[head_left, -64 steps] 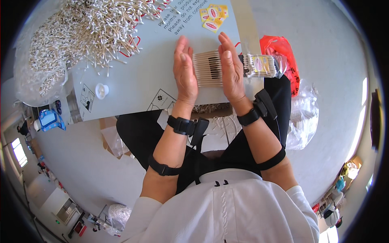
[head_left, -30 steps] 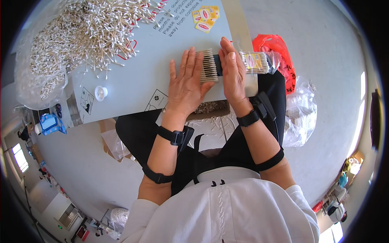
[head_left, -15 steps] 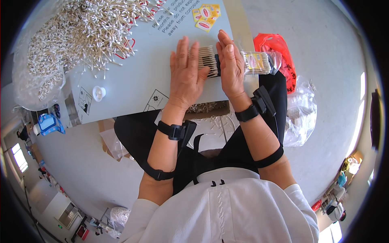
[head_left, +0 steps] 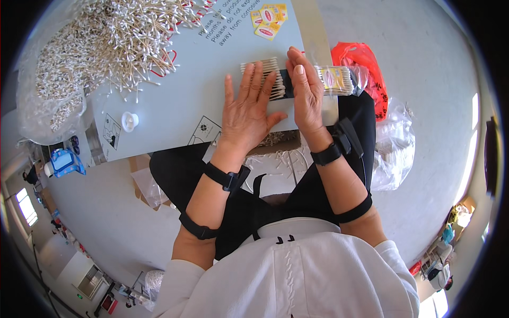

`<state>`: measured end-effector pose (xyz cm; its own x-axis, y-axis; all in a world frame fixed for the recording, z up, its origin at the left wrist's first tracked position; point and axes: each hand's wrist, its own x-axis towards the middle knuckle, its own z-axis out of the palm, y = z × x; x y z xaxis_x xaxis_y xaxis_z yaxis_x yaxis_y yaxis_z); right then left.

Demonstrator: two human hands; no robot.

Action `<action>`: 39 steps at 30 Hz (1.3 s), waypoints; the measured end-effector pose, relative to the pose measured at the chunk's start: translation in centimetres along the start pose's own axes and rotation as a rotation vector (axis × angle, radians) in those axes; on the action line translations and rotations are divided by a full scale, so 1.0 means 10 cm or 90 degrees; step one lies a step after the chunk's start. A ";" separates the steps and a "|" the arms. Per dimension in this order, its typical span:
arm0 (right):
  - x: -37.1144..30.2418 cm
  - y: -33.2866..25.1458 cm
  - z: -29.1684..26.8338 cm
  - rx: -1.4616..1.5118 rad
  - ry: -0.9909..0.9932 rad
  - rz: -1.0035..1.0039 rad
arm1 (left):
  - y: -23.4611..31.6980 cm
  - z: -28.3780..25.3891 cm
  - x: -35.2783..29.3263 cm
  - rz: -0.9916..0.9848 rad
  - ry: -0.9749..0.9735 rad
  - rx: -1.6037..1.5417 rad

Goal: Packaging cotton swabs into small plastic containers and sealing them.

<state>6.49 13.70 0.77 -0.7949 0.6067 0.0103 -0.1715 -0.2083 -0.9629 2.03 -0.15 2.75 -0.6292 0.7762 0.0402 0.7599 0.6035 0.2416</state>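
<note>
My left hand (head_left: pixel 248 108) lies palm down with its fingers spread, resting over a flat row of cotton swabs (head_left: pixel 269 65) on the light blue tabletop (head_left: pixel 180 100). White tips show beyond the fingertips and along the row's right side. To the right of it, my right hand (head_left: pixel 307 98) stands on edge with straight fingers, gripping nothing that shows. Between the hands a dark strip (head_left: pixel 288 84) reaches up to the row, partly covered by the right hand. Just past that hand, a clear pack of swabs with a yellow card (head_left: pixel 334 79) lies at the table's right edge.
A big heap of loose swabs (head_left: pixel 116 42) in a clear bag fills the far left. Yellow cards (head_left: pixel 269 21) lie at the back, and a small white round container (head_left: pixel 129 122) stands left. Red (head_left: pixel 366 69) and clear plastic bags (head_left: pixel 393 148) hang at right; below is a box (head_left: pixel 275 146).
My left hand has spread its fingers and shifted a little nearer over the swabs, whose row now extends farther left. The right hand has moved slightly to the right and nearer.
</note>
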 end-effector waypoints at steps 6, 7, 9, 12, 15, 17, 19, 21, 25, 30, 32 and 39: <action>-0.06 -0.03 -0.04 0.021 0.068 -0.034 | -0.01 -0.03 0.02 0.020 -0.048 -0.012; -0.10 -0.06 -0.04 0.025 0.076 -0.004 | -0.02 -0.03 0.03 0.021 -0.031 -0.012; -0.20 -0.10 -0.06 0.030 0.085 0.026 | -0.03 -0.04 0.04 0.021 -0.016 -0.011; -0.31 -0.05 -0.19 -0.211 0.095 0.010 | -0.05 -0.05 0.12 -0.003 0.135 -0.026; -0.34 -0.17 -0.18 -0.377 0.015 -0.078 | -0.08 -0.06 0.22 0.023 0.186 -0.093; -0.34 -0.15 -0.16 -0.391 0.013 -0.098 | -0.05 -0.08 0.33 0.040 0.210 -0.111; -0.35 -0.14 -0.15 -0.436 -0.018 -0.130 | -0.08 -0.06 0.39 0.046 0.193 -0.113; -0.35 -0.14 -0.15 -0.442 -0.017 -0.127 | -0.11 -0.04 0.41 0.051 0.175 -0.114; -0.35 -0.14 -0.16 -0.455 -0.015 -0.126 | -0.13 -0.01 0.42 0.030 0.160 -0.132; -0.36 -0.14 -0.14 -0.444 -0.010 -0.126 | -0.15 -0.02 0.40 0.033 0.156 -0.175; -0.36 -0.13 -0.15 -0.444 -0.008 -0.120 | -0.14 -0.03 0.39 0.045 0.214 -0.206; -0.34 -0.22 -0.11 -0.063 0.030 0.076 | -0.02 -0.18 0.28 0.039 0.247 -0.311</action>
<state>10.21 12.91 2.58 -0.7775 0.6180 -0.1163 -0.0178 -0.2065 -0.9783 -0.21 1.52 4.59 -0.6697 0.6285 0.3955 0.6923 0.3358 0.6387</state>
